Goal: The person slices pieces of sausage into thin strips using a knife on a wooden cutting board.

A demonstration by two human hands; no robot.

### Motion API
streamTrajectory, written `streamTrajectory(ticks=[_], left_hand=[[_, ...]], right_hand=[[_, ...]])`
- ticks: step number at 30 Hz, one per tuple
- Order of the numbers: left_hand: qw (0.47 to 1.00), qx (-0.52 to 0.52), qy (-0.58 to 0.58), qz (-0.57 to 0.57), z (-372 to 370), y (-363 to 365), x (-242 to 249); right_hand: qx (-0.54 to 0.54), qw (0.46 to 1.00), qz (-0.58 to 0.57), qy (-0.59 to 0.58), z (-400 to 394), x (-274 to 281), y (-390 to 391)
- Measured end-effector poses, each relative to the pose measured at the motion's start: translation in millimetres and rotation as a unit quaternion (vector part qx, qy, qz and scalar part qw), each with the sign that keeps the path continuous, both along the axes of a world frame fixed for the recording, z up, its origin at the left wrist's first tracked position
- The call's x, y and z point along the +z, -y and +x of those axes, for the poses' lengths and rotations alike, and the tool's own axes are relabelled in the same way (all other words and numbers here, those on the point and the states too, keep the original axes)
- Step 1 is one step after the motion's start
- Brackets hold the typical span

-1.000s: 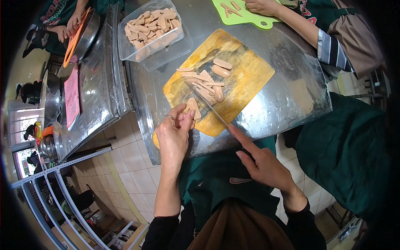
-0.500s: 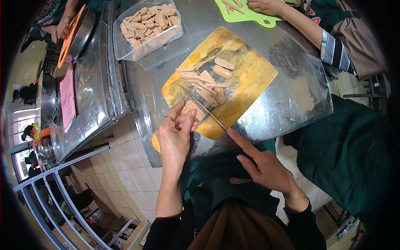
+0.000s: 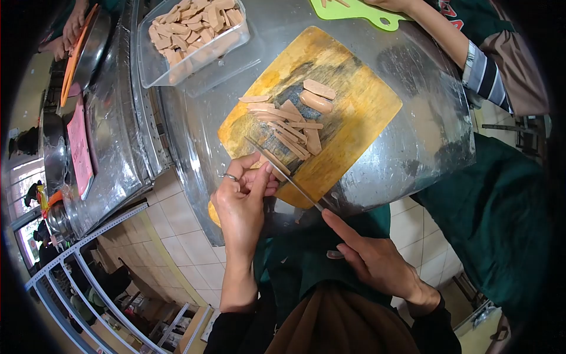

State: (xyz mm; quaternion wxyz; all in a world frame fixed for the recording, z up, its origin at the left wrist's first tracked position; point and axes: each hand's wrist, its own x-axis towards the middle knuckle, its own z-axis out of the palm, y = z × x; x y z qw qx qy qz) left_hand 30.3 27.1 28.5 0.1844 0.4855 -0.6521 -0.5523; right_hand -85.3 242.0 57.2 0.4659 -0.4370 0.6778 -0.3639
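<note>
My left hand (image 3: 242, 192) has its fingers closed around a pale pinkish-brown sausage piece (image 3: 265, 159) at the near left edge of a worn yellow cutting board (image 3: 359, 112). My right hand (image 3: 377, 262) grips a knife, its handle mostly hidden in my palm. The knife blade (image 3: 300, 190) slants up and left across the board, right beside the held piece and my left fingertips. Thin sausage slices (image 3: 292, 134) lie in a loose heap beyond the blade. Two thicker sausage pieces (image 3: 317, 101) rest behind the heap.
A clear plastic tub (image 3: 144, 59) full of cut sausage pieces (image 3: 191, 29) stands at the back left on the metal table (image 3: 424, 159). A green cutting board (image 3: 359, 16) lies under another person's hand at the back right. On the left, someone holds an orange-rimmed item (image 3: 78, 56).
The knife blade has shifted across the held piece toward its far side, with a thin strip now along the blade. The view has moved slightly, and both hands appear a little lower.
</note>
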Motion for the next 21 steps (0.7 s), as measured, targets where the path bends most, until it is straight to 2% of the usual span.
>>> streamTrajectory(ticks=[4, 7, 9, 16, 21], left_hand=[[1.000, -0.012, -0.001, -0.005, 3.8, 0.8, -3.4], [1.000, -0.011, -0.021, -0.002, 3.9, 0.9, -5.0], [1.000, -0.002, -0.029, -0.005, 2.3, -0.6, -4.9], [0.999, -0.013, 0.044, 0.011, 0.9, 1.4, 3.2], [0.999, 0.003, 0.028, 0.042, -0.5, 1.2, 4.1]], right_hand=[[0.028, 0.998, 0.051, -0.002, -1.7, 5.6, 2.6], [0.006, 1.000, 0.019, 0.011, -1.5, 5.9, 7.4], [0.011, 0.999, 0.038, 0.029, -4.7, 7.7, 9.4], [0.016, 0.994, 0.093, 0.050, -8.1, 6.0, 25.9], [0.009, 0.997, 0.065, 0.028, -11.2, -7.3, 59.0]])
